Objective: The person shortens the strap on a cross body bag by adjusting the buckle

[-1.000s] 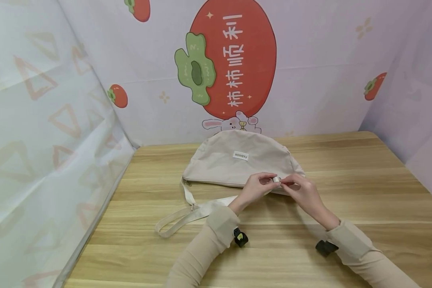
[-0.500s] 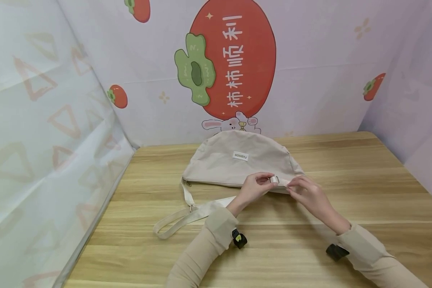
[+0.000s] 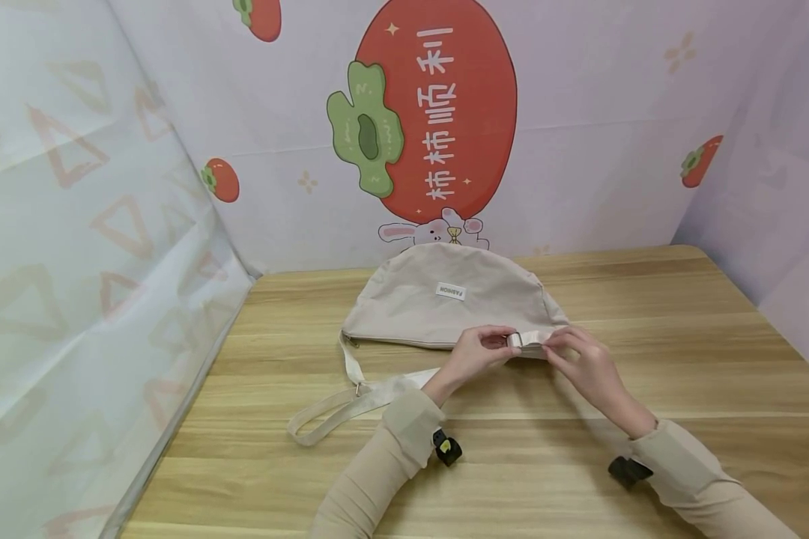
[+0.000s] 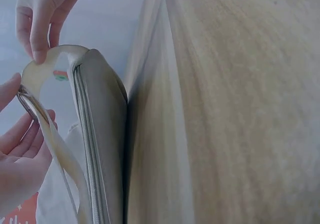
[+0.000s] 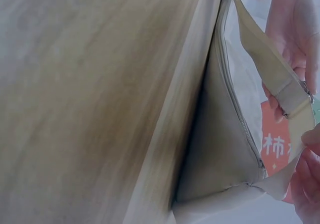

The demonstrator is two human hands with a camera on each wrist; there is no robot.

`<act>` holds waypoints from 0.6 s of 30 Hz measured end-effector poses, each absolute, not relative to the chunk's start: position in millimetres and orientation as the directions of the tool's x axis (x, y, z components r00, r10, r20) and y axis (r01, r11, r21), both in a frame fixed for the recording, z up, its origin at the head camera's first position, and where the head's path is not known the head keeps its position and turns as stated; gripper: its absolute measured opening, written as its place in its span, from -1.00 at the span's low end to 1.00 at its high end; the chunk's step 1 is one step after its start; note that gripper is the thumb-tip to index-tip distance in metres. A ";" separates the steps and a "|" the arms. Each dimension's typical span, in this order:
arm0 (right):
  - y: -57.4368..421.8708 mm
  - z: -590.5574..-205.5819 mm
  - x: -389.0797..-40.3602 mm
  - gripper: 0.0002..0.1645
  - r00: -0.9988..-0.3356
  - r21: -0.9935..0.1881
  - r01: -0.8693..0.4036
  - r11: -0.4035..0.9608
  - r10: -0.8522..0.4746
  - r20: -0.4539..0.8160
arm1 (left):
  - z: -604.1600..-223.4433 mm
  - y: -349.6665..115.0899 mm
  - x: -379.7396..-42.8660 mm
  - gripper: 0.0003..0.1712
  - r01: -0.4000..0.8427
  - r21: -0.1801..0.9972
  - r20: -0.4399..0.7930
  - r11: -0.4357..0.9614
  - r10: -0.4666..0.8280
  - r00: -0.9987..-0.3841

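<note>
A beige half-moon shoulder bag (image 3: 418, 311) with a small white label lies on the wooden table, its zipper side toward me. My left hand (image 3: 472, 355) pinches the metal slider buckle (image 3: 515, 340) of the bag's strap between thumb and fingers. To its right, my right hand (image 3: 589, 370) pinches the pale strap (image 3: 534, 338), leaving a short stretch of webbing between the hands. In the left wrist view the strap (image 4: 37, 76) arches from the bag's end up to the right fingers. The right wrist view shows the buckle (image 5: 306, 89) beside the left fingers.
A loop of the strap (image 3: 317, 423) lies on the wooden table (image 3: 243, 479) left of my left forearm. A metal ring (image 3: 359, 389) joins it near the bag's left end. Behind the bag stands a printed cloth backdrop (image 3: 580, 172); another cloth hangs at left.
My right hand has slid right from the buckle along the strap, and a longer stretch of webbing shows between the hands. The left hand stays at the buckle; the bag lies nearly still.
</note>
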State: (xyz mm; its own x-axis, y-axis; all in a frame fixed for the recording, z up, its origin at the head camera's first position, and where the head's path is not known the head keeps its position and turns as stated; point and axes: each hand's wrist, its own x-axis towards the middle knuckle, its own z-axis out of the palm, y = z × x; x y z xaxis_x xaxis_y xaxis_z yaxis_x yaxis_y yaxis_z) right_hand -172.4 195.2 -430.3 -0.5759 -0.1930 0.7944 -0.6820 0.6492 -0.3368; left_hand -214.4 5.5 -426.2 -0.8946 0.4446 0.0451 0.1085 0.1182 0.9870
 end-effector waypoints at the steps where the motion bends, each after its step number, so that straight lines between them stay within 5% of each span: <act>1: 194.9 -430.2 -172.6 -0.71 -0.574 -0.340 -0.686 0.644 -0.190 0.797 | -426.5 5.5 -214.2 -0.60 0.102 0.988 0.041 0.114 0.447 -0.894; 18: 187.5 -428.9 -171.2 -0.67 -0.578 -0.347 -0.708 0.616 -0.223 0.785 | -421.9 9.9 -215.1 -0.55 0.054 0.997 0.027 0.053 0.413 -0.910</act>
